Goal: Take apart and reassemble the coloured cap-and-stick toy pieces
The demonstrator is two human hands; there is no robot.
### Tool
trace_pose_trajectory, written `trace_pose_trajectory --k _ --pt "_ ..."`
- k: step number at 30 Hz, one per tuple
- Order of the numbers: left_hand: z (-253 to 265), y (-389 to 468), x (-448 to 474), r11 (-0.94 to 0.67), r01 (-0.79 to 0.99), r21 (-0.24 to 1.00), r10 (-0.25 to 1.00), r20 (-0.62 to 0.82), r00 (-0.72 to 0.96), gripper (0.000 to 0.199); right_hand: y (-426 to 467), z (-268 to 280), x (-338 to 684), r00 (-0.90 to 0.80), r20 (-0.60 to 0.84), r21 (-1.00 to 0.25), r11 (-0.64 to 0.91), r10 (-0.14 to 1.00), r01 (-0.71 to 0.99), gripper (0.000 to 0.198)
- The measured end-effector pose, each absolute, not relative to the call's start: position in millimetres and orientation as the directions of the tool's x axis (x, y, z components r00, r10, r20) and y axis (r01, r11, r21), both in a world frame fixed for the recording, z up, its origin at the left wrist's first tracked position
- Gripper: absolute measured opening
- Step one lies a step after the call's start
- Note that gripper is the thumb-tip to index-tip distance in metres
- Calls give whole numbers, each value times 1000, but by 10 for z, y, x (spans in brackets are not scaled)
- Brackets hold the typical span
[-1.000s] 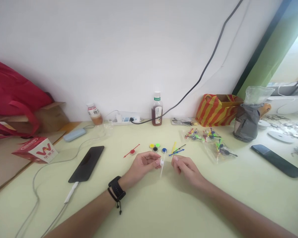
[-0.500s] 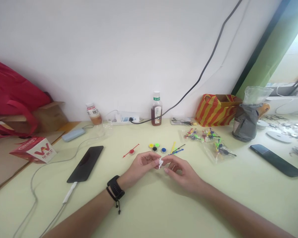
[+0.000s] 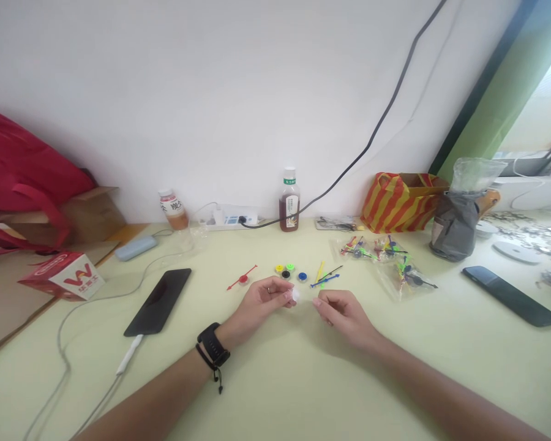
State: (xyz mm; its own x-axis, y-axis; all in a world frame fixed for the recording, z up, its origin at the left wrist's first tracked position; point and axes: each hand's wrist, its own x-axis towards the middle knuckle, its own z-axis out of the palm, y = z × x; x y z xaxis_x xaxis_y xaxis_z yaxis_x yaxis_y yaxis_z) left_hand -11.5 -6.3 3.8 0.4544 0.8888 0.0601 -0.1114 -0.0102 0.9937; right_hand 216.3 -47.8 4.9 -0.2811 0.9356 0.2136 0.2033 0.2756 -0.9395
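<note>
My left hand [image 3: 267, 296], with a black watch on its wrist, pinches a small white round plastic piece [image 3: 296, 294] between thumb and fingertips. Just to the right, apart from it, my right hand [image 3: 342, 312] has thumb and index finger pressed together; whatever sits in that pinch is too small to make out. Beyond my hands lie a red arrow spinner [image 3: 243, 279] and several small round bases, among them a yellow base [image 3: 280, 268], a black base [image 3: 286, 275] and a blue base [image 3: 302, 277]. Loose arrows, including a blue arrow [image 3: 326, 280], rest to their right.
Clear bags of coloured spinner parts [image 3: 401, 275] lie right of the arrows. A black phone [image 3: 158, 303] on a cable is at left, another phone [image 3: 509, 296] at right. Along the wall stand a dark bottle [image 3: 289, 202], a power strip [image 3: 234, 217] and a striped bag [image 3: 401, 202].
My hands have come apart: the right one has drawn back to the right with its fingers pinched. The white piece stays in my left hand, its round face now showing.
</note>
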Motion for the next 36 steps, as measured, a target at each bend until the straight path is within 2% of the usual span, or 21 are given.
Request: trace_pose_trajectory --k 4,11,16,20,22,26,30,33,36 --pt "55 -65 -109 -12 -107 994 887 60 459 28 -492 49 2121 -268 193 -935 259 944 242 34" --pt "105 -53 -128 120 -191 974 904 -28 426 30 -260 -81 2323 -136 336 -797 359 932 486 12" --pt "124 -11 -149 200 -296 934 907 -62 416 24 -90 -169 2517 -98 376 -651 338 921 680 12" --pt "151 17 -153 297 -385 874 893 -112 435 45 -82 -223 2532 -133 360 -571 331 923 751 21" --pt "148 12 -144 292 -360 886 897 -124 424 47 -80 -245 2534 -151 360 -549 340 921 763 21" --pt "83 -26 -112 97 -81 992 946 -67 316 34 -61 -279 2560 -161 376 -517 351 913 781 17" --pt "52 -87 -88 -161 187 969 943 96 319 25 -65 -268 2554 -186 413 -489 389 891 780 17" --pt "84 -140 -97 -401 410 820 890 243 385 15 -98 -219 2519 -201 452 -490 430 869 759 16" --pt "116 -170 -126 -588 579 565 808 376 455 8 -141 -165 2480 -180 455 -549 435 872 714 14"
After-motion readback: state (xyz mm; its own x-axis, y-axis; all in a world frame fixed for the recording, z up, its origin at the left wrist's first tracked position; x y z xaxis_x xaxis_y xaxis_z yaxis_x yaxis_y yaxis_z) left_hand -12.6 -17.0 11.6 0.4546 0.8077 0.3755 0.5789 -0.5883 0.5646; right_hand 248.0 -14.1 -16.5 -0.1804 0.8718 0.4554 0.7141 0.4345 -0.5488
